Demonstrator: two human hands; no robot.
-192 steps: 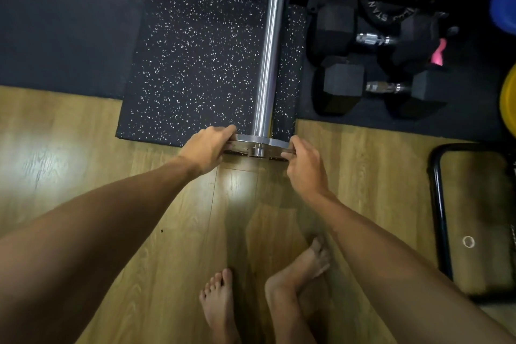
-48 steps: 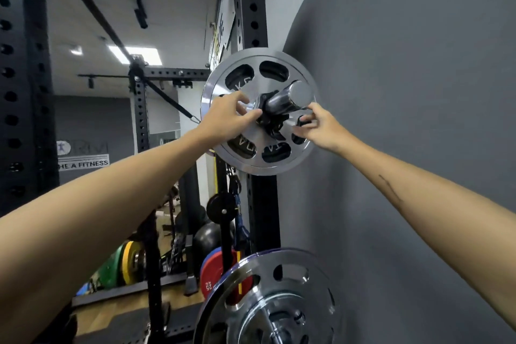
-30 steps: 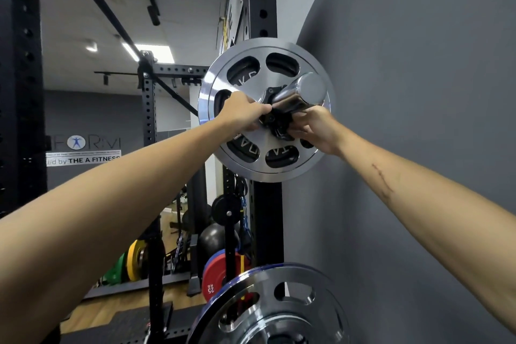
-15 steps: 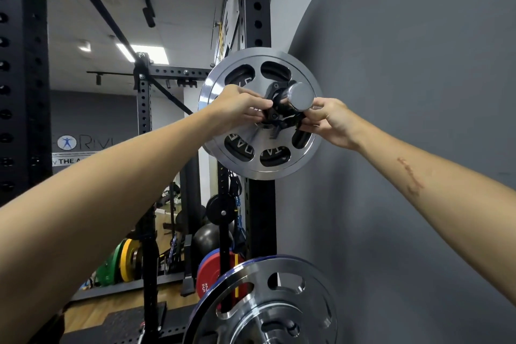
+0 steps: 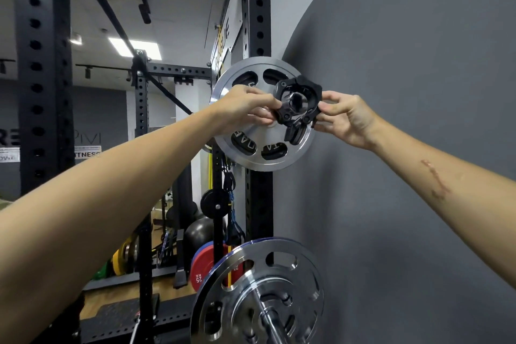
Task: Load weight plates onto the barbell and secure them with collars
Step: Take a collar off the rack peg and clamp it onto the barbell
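A black clamp collar [image 5: 300,103] sits at the tip of a chrome storage peg, in front of a silver slotted weight plate [image 5: 245,153] hung on the black rack upright [image 5: 259,22]. My left hand [image 5: 245,109] pinches the collar's left side and my right hand [image 5: 342,120] pinches its right side. The collar's lever hangs down, flipped out. The peg end shows through the collar's ring. A second silver plate [image 5: 259,282] sits lower down on another chrome sleeve.
A grey wall [image 5: 405,92] stands close on the right. A red 25 kg plate [image 5: 203,268] and yellow and green plates rest low on the rack behind. Another perforated black upright [image 5: 42,64] stands at the left.
The collar has slid outward along the peg from against the plate to the peg's tip, both hands still holding it. Earlier I was at the barbell sleeve on the floor.
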